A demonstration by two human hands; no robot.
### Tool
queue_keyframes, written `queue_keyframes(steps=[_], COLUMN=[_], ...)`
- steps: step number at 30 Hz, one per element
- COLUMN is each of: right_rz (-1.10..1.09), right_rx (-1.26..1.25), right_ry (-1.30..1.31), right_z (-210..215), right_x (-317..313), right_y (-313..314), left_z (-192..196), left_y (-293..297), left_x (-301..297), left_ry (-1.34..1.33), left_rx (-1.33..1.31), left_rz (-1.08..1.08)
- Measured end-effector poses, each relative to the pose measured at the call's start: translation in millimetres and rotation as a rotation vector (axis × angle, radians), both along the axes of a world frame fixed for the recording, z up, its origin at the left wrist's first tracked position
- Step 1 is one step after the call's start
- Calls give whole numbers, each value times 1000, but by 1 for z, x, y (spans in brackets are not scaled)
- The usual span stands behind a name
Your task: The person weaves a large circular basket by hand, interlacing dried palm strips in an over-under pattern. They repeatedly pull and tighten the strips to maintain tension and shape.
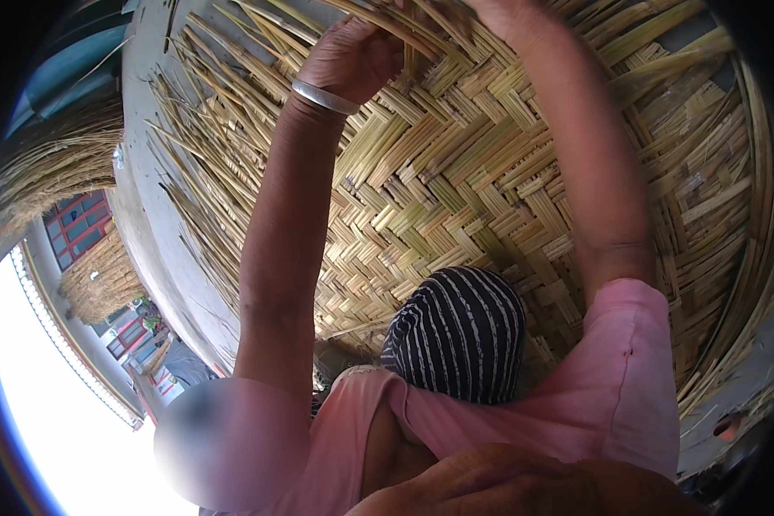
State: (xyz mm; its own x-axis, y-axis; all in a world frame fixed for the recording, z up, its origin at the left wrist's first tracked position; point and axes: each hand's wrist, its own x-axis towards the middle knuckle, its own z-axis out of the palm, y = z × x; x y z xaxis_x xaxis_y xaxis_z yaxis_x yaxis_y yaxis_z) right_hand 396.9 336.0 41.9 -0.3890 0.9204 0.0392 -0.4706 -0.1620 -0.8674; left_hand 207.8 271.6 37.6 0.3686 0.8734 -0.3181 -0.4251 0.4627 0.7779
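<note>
A large mat (443, 185) of split reed strips, plaited in a zigzag pattern, spreads under both my arms. At its far side my left hand (353, 60), with a silver bangle at the wrist, has its fingers curled around reed strips (396, 30). My right hand (503, 17) reaches over the far part of the mat beside the same strips. The upper picture edge cuts off its fingers, so their grip is hidden. Unwoven strip ends (198, 112) fan out from the mat's left side.
Dark striped cloth (456, 335) bulges over the mat's near part. Long loose strips (748, 224) curve along the right. Grey ground (150, 163) borders the mat. Straw (60, 159) and a building with red-framed windows (77, 225) stand left; a reddish-brown vessel (728, 426) sits lower right.
</note>
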Motion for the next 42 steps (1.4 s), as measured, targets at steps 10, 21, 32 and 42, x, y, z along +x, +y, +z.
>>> queue_keyframes(steps=[10,21,32,42], right_rz=[-220,233,210,79], right_rx=[-199,61,17,-55], right_ry=[-215,-697,-448,-370], right_z=[1,21,14,12], right_x=[57,57,53,54], right_y=[34,15,16,14], left_z=[-27,-30,0,-6], left_y=[-18,-104,2,-12], left_x=[-4,43,7,8], left_ry=[382,1683,547,691], left_rx=[179,806,-219,281], left_rz=[345,301,291,47])
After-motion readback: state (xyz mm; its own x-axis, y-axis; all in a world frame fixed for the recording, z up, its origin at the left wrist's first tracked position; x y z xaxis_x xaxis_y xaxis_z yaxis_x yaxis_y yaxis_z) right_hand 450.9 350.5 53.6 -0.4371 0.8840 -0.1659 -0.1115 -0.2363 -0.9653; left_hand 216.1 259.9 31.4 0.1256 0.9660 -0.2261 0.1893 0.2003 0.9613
